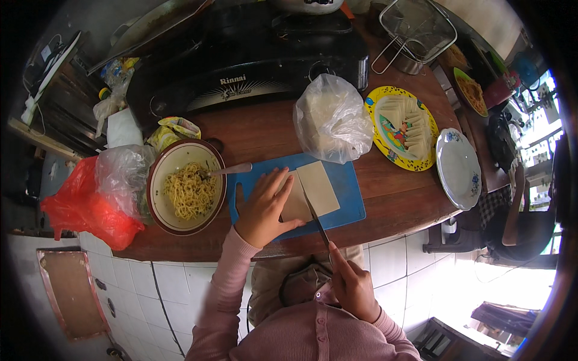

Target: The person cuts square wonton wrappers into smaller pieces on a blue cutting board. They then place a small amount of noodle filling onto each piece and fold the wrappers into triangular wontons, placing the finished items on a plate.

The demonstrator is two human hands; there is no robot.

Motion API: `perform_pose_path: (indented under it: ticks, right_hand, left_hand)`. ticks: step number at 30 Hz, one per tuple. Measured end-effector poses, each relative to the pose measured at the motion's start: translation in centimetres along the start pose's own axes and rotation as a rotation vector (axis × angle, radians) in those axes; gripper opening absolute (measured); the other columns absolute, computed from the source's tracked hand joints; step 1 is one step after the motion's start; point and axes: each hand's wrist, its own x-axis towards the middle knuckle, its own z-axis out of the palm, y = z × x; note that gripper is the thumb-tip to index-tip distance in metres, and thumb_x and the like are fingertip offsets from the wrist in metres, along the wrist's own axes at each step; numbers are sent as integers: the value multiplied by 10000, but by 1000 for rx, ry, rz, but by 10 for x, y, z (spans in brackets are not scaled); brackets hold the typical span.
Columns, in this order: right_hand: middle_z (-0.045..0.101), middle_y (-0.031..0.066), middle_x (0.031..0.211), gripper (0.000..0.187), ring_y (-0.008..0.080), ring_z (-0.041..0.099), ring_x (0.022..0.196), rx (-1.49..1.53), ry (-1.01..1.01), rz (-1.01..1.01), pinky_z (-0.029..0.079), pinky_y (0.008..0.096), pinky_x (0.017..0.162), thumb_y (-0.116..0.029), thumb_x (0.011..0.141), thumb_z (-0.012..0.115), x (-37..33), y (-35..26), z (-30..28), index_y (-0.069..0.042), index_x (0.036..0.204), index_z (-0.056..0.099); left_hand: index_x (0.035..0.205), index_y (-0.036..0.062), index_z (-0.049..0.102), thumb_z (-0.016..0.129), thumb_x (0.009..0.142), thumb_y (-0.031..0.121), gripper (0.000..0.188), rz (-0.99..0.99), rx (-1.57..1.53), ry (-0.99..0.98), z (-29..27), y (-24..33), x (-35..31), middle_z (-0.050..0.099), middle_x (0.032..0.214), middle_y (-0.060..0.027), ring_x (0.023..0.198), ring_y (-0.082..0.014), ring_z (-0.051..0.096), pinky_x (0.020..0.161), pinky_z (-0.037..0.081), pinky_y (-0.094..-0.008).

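A pale, flat sheet of dough wrapper [320, 188] lies on a blue cutting board [354, 207] in front of me. My left hand [266, 206] rests flat on the left part of the sheet, its fingers stretched out and thumb apart. In my right hand [354, 285] is a knife [317, 221], gripped by the handle below the board. Its blade lies along a line between the left and right parts of the sheet. Left of the board stands a bowl [155, 205] of yellow noodles [191, 191] with a spoon [233, 169] in it.
Behind the board sits a clear plastic bag [333, 118] with pale contents. To its right are a yellow plate [386, 154] of folded wrappers and a white plate [457, 171]. A black gas stove [241, 66] spans the back. Red plastic bags [84, 201] lie far left; a person [518, 210] is at right.
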Motion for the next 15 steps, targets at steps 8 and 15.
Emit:
perform_pose_path:
  ticks: [8,15]
  right_hand:
    - [592,182,714,552,315,615,598,-49,42,15,473,377,551,67,786,502,19,-2,-2,-53,1324,479]
    - [588,185,717,534,277,586,575,42,108,26,462,312,557,78,799,491,16,6,-11,-50,1317,492]
  left_hand:
    - [1337,49,427,779,636,477,893,15,113,15,-12,3,-4,444,1301,-120,1173,-291,437,970,320,-441]
    - [1320,62,442,692,726,504,781,-328,312,217,-1,32,-8,484,1186,-152,1053,-308,477,877,345,-471]
